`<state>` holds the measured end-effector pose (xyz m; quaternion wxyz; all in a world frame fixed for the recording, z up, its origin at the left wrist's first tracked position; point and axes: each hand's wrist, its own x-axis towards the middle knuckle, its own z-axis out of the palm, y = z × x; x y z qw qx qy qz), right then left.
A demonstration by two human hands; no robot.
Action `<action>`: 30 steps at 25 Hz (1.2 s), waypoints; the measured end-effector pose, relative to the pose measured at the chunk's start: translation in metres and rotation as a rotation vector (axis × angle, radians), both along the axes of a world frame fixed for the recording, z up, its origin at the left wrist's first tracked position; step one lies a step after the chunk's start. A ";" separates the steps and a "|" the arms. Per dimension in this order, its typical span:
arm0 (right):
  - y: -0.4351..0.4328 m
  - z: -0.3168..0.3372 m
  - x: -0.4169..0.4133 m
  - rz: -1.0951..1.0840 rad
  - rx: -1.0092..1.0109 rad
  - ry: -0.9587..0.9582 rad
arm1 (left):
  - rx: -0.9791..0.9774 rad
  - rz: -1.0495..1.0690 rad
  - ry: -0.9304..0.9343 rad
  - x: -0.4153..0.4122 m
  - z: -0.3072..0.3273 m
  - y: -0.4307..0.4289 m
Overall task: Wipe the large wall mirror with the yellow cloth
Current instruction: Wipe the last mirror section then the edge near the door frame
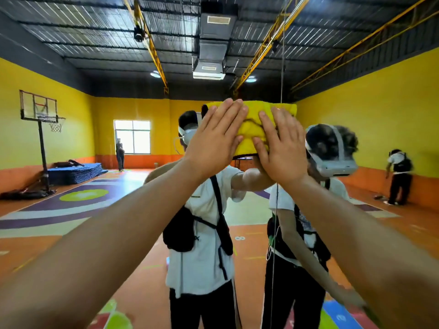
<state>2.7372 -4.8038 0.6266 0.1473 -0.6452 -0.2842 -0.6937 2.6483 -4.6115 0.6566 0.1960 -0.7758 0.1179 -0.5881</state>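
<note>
Up at twelve o'clock on the wall mirror [380,115], left hand [213,136] and right hand [280,148] press the yellow cloth [251,124] flat-fingered; wiping's underway, lower glass likely remains.

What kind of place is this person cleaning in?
Probably an indoor sports hall. The mirror reflects a basketball hoop, stacked blue mats and a floor painted with coloured court markings.

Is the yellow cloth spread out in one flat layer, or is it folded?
Folded: the yellow cloth is a thick, creased pad under the left hand and right hand.
</note>
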 end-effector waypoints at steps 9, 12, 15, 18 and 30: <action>-0.006 -0.150 -0.008 0.037 -0.063 0.077 | 0.020 -0.056 0.014 -0.004 -0.148 -0.001; -0.008 -0.203 -0.013 0.085 -0.071 0.111 | -0.002 -0.067 0.016 -0.009 -0.205 -0.006; -0.011 -0.267 -0.017 0.100 -0.124 0.172 | -0.038 -0.074 0.065 -0.018 -0.272 -0.009; -0.011 -0.335 -0.026 0.079 -0.151 0.254 | -0.066 -0.054 0.145 -0.026 -0.339 -0.012; -0.025 -0.555 -0.044 0.130 -0.221 0.412 | -0.042 -0.058 0.301 -0.041 -0.572 -0.012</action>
